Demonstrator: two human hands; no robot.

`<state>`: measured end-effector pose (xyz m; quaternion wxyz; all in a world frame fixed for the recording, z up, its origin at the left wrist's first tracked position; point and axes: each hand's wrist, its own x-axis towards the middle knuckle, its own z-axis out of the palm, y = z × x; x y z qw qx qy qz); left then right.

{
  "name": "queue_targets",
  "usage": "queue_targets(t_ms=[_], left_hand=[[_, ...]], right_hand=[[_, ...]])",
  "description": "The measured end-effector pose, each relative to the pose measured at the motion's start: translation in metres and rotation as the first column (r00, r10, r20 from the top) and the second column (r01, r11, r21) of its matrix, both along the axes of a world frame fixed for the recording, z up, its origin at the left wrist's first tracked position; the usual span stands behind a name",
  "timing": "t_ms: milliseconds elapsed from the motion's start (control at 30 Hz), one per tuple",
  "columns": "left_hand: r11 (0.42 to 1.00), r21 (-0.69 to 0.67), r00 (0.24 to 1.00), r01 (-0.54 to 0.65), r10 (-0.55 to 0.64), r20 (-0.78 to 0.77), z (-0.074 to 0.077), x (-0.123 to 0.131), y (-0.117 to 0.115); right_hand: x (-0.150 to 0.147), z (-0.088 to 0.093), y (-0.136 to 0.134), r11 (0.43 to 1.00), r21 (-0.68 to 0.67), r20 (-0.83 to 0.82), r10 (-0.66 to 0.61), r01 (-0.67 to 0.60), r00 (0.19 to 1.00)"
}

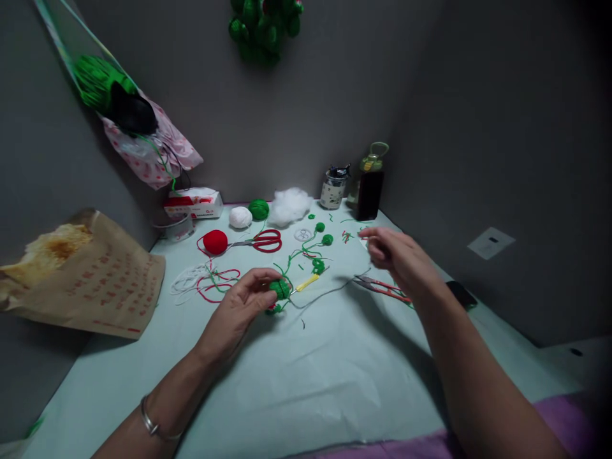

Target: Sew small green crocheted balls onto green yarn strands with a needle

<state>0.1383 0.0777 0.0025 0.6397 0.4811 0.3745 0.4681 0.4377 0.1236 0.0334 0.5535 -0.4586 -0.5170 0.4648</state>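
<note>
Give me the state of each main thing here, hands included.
Left hand, closed on the green piece
Right hand, raised, curled; grip unclear
Hook, lying down
Red scissors, lying flat
Snips, lying flat, partly hidden
Red ball, wound
White ball, wound
Green ball, wound
White yarn, unwound
Stuffing, loosely heaped
Phone, standing upright
Bottle, upright
Paper bag, open, bread showing

A slim silver-coloured bangle (152, 428) with a rounded bead is worn above the left hand (245, 299); the right forearm (466, 338) is seen bare.
</note>
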Motion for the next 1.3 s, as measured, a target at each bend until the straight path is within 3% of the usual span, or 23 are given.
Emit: queue_targets(t_ms=[167, 267, 400, 500, 700, 1000, 1167, 1300], left_hand=[[0.995, -0.084, 0.988, 0.047, -0.034, 0.148, 0.001, 0.004, -0.001], [0.995, -0.095, 0.987, 0.028, -0.013, 0.159, 0.000, 0.005, -0.001], [0.996, -0.084, 0.991, 0.010, 0.002, 0.134, -0.002, 0.004, -0.001], [0.997, -0.075, 0.992, 0.007, 0.003, 0.124, -0.002, 0.004, -0.001], [0.998, -0.056, 0.994, -0.013, 0.019, 0.108, -0.001, 0.004, 0.000], [0.999, 0.015, 0.999, -0.029, 0.028, 0.027, -0.009, 0.000, 0.002], [0.997, -0.073, 0.990, 0.001, 0.009, 0.138, -0.003, 0.005, -0.001], [0.992, -0.129, 0.973, 0.012, 0.019, 0.231, 0.000, 0.008, -0.004]], right_hand=[[-0.047, -0.003, -0.025, 0.948, -0.027, 0.121, 0.319, -0.318, 0.940], [-0.068, -0.003, -0.042, 0.918, -0.033, 0.192, 0.394, -0.395, 0.899], [-0.084, -0.001, -0.055, 0.936, 0.168, 0.445, 0.208, -0.310, 0.871], [-0.088, -0.002, -0.059, 0.902, 0.315, 0.566, 0.072, -0.296, 0.821], [-0.087, -0.004, -0.062, 0.875, 0.323, 0.647, 0.073, -0.359, 0.759], [-0.089, -0.003, -0.063, 0.906, 0.229, 0.635, 0.139, -0.357, 0.760], [-0.094, -0.005, -0.059, 0.940, 0.070, 0.447, 0.269, -0.333, 0.853], [-0.098, -0.010, -0.056, 0.937, -0.046, 0.254, 0.346, -0.346, 0.903]])
